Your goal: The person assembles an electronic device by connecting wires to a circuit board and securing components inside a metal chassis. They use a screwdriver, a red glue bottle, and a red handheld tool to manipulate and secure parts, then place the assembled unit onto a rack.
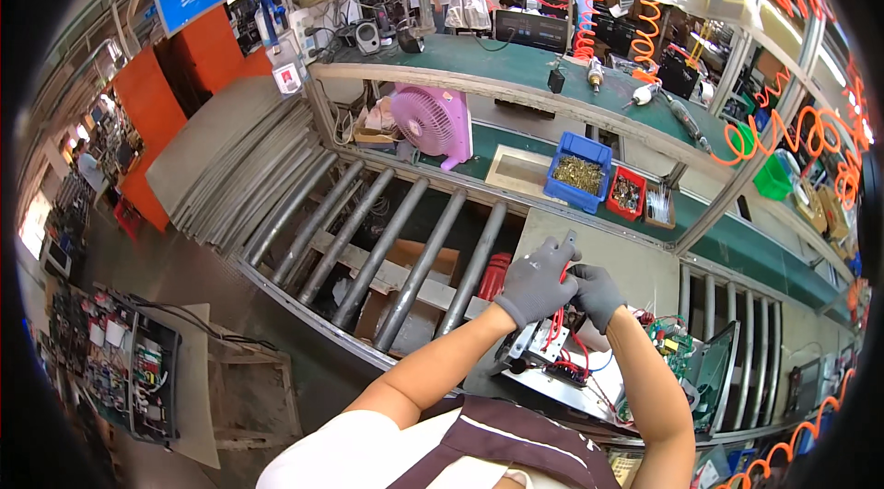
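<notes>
My left hand, in a grey glove, is closed above an opened electrical unit. A small flat grey piece sticks up past its fingers. My right hand, also gloved, meets it with bent, closed fingers. A bit of red shows between the hands, but what they grip is mostly hidden. Below them, red cables run into the unit, which has a pale metal base. To the right of my right forearm are a green circuit board and an upright dark panel.
A roller conveyor runs left of the board under the work. Beyond it stand a pink fan, a blue bin of brass-coloured parts and a red bin. Orange coiled hoses hang at the right. Another opened unit stands lower left.
</notes>
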Motion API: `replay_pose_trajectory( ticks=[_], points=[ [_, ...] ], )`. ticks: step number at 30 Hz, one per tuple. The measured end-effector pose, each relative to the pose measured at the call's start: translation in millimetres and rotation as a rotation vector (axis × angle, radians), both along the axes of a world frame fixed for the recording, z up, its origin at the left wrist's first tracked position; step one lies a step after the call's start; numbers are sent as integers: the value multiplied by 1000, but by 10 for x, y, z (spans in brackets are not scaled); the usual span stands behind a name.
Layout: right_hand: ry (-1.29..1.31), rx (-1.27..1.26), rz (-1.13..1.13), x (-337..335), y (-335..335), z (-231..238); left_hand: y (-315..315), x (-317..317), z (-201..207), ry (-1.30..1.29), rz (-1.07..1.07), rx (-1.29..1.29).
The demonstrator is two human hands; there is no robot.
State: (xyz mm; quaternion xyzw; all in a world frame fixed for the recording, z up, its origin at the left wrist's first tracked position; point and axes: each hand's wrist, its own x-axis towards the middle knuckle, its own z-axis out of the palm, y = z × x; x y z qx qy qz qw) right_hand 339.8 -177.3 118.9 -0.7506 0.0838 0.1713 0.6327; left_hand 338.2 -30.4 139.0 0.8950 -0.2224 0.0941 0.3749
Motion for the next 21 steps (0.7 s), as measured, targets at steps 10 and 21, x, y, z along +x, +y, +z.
replay_pose_trajectory(
  ticks=[10,21],
  points=[
    [-17,-64,-34,32,-45,-89,4,11,-15,-8,-15,-39],
    [-58,-13,36,-28,-13,-120,25,18,-41,-27,-14,-31]
  ],
)
